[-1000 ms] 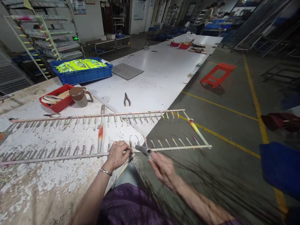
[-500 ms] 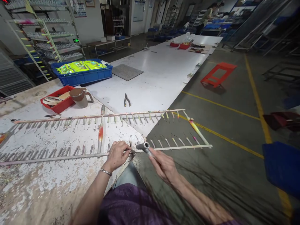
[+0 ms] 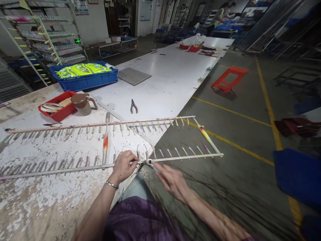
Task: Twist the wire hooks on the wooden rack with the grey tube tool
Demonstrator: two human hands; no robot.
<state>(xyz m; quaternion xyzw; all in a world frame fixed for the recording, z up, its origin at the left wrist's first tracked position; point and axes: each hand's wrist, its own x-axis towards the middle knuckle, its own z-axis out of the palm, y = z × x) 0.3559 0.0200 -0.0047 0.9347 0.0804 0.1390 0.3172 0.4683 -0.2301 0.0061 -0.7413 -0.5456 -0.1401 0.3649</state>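
A long wooden rack [image 3: 175, 157] with two rails and cross bars lies over the table corner, rows of small pegs with thin wire hooks along both rails. My left hand [image 3: 125, 164] rests at the near rail, thumb and forefinger pinched together; what they hold is too small to make out. My right hand [image 3: 173, 179] is closed round the handle of a hammer [image 3: 149, 162], its grey cylindrical head low against the near rail, just right of my left fingertips. Much of the handle is hidden in the hand.
Pliers [image 3: 133, 106] lie beyond the rack. At the left stand a brown-lidded mug [image 3: 82, 106], a red tray [image 3: 60, 114] with tape rolls, and a blue crate [image 3: 92, 82] of bright yellow packets. A red stool [image 3: 229, 79] stands on the floor. People work far back.
The hammer head has come down from above the near rail onto it, with my right hand moving slightly down and left. My left hand keeps its pinch. The view has shifted slightly.
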